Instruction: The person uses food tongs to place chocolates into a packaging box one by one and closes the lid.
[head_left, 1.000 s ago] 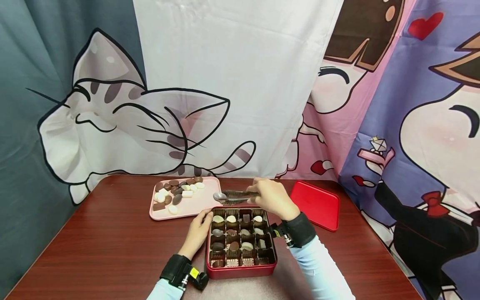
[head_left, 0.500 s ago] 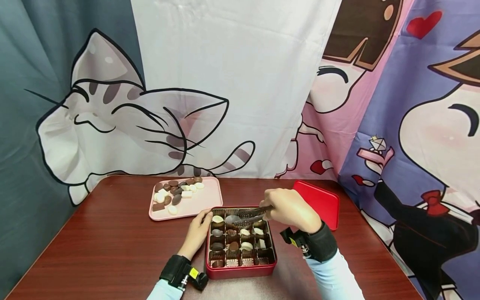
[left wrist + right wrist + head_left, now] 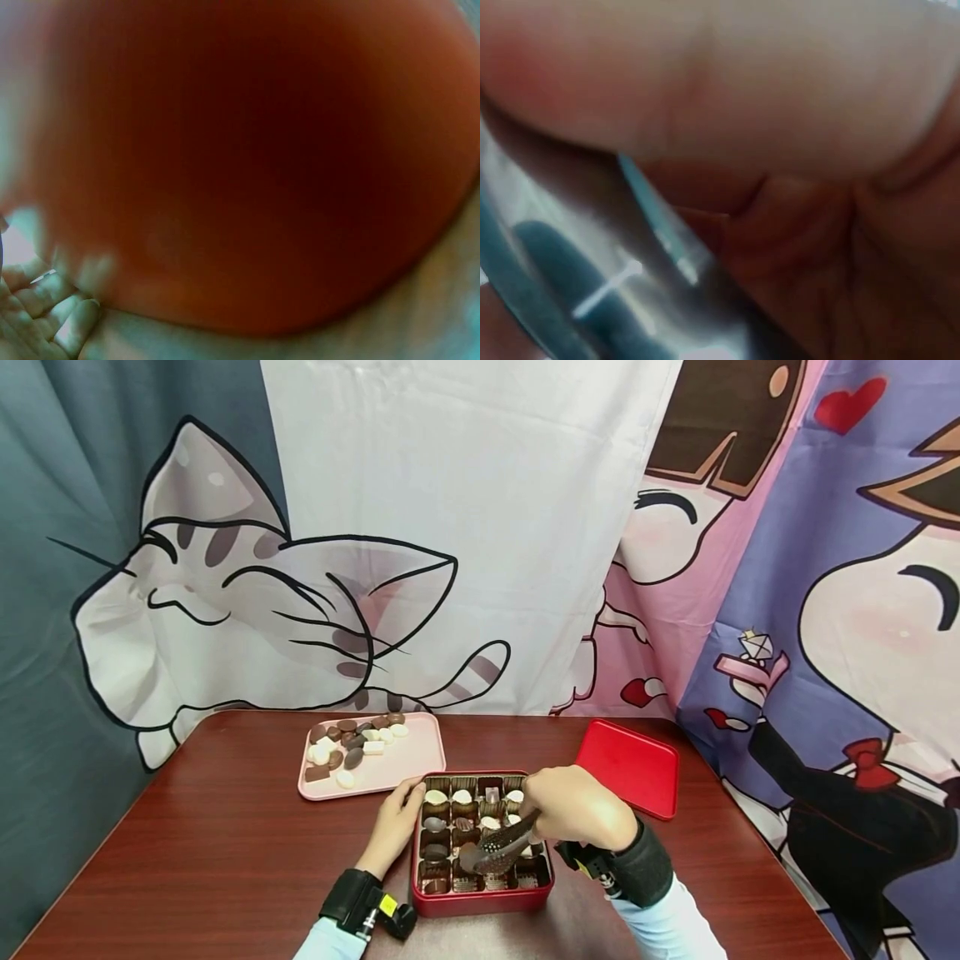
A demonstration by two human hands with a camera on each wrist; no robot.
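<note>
A red box [image 3: 480, 906] with a gold-brown divided insert stands in the middle of the table, chocolates in many compartments. My left hand [image 3: 393, 827] holds its left side near the far corner. In the left wrist view the box's red wall [image 3: 247, 165] fills most of the picture, with finger parts [image 3: 45, 307] at lower left. My right hand [image 3: 573, 806] grips a pair of metal tongs [image 3: 506, 847] over the box's right side. The tongs point left and down at the front-middle compartments. Whether a chocolate is between their tips I cannot tell. Up close, the shiny tongs [image 3: 652, 277] lie against curled fingers.
A pink tray [image 3: 416, 752] with dark, brown and white chocolates [image 3: 352, 758] lies behind and left of the box. The red lid [image 3: 630, 768] lies at the back right. Printed curtains hang along the table's far edge.
My right hand has brought the tongs from above the box's far edge down and towards me, over the front compartments. My left hand has stayed at the box's side.
</note>
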